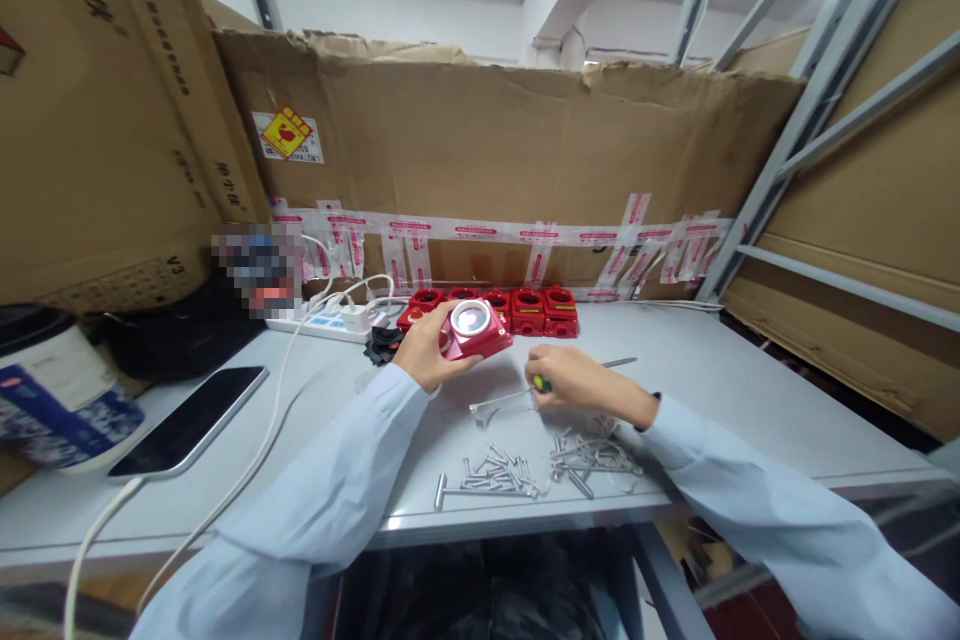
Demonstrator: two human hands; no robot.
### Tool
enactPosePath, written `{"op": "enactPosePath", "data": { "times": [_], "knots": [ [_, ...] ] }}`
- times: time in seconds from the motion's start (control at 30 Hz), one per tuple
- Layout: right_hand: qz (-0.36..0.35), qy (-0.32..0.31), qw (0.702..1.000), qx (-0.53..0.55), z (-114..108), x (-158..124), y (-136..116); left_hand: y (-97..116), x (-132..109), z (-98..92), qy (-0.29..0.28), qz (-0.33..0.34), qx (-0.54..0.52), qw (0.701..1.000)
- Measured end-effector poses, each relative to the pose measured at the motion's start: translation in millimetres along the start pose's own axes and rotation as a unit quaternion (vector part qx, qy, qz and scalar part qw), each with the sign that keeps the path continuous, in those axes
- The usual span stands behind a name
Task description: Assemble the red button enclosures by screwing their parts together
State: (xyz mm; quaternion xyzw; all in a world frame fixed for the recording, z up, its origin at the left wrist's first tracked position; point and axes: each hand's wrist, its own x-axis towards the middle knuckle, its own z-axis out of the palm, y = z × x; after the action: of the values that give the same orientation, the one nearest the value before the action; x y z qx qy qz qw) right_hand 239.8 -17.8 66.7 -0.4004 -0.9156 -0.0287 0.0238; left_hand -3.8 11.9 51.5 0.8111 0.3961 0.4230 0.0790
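My left hand [424, 348] grips a red square device with a round white centre [474, 328], holding it just above the grey table [750, 400]. To its right, my right hand [574, 380] is closed around a screwdriver with a green-yellow handle [541, 384]; the metal shaft sticks out to the right past my fingers. A loose heap of metal screws [540, 465] lies on the table in front of both hands. Several more red housings [517, 308] stand in a row behind the held device.
A white power strip [322, 325] with cables sits at the back left, and a dark phone [191, 420] lies on the left. A white-blue tub [52, 390] stands at the far left. Cardboard walls [487, 160] enclose the back; a metal rack [810, 120] rises on the right.
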Motion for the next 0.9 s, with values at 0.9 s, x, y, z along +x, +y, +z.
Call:
{"op": "enactPosePath", "data": {
  "times": [0.9],
  "knots": [
    [0.046, 0.147, 0.976, 0.156, -24, -19, -15, 3, -16, 1.9, -0.158, 0.037, -0.018, 0.987]
  ]
}}
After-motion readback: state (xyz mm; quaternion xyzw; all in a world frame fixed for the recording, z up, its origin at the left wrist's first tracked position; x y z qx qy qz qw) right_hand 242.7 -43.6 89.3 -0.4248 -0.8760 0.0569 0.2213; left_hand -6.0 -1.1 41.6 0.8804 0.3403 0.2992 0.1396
